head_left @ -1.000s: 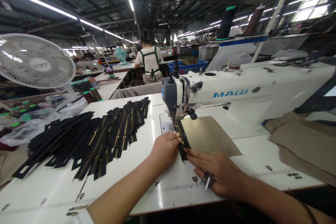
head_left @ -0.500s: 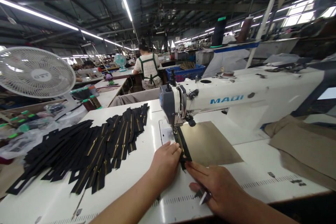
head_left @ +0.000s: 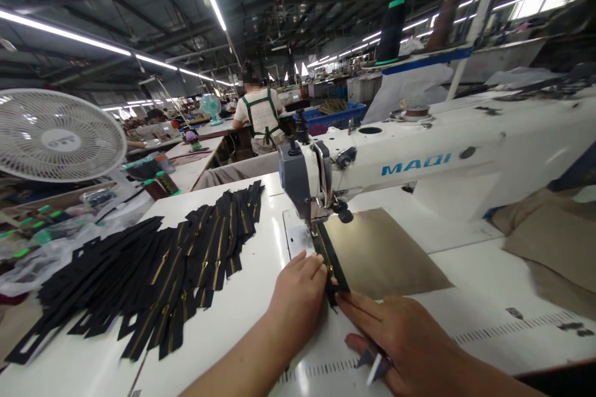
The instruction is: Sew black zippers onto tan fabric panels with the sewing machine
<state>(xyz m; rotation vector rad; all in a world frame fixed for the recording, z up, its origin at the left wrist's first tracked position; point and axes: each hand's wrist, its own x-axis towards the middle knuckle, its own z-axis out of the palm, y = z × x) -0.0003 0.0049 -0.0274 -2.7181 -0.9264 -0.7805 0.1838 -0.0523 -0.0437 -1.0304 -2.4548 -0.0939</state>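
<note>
A black zipper with gold teeth lies on a tan fabric panel, its far end under the presser foot of the white sewing machine. My left hand is closed at the zipper's left side, fingertips on its tape near the gold pull. Tucked in the curled lower fingers of my right hand are small thread snips, their pointed tips showing. The stretched forefinger of that hand touches the zipper's near end and the panel's edge. The grip on the snips is partly hidden.
Many black zippers lie heaped on the white table to the left. A white fan and thread spools stand beyond them. Tan fabric lies at right. Farther off, a person sits near a blue basket.
The view has shifted slightly, so the machine and both hands appear a little farther right. Both hands keep nearly the same places on the zipper and panel.
</note>
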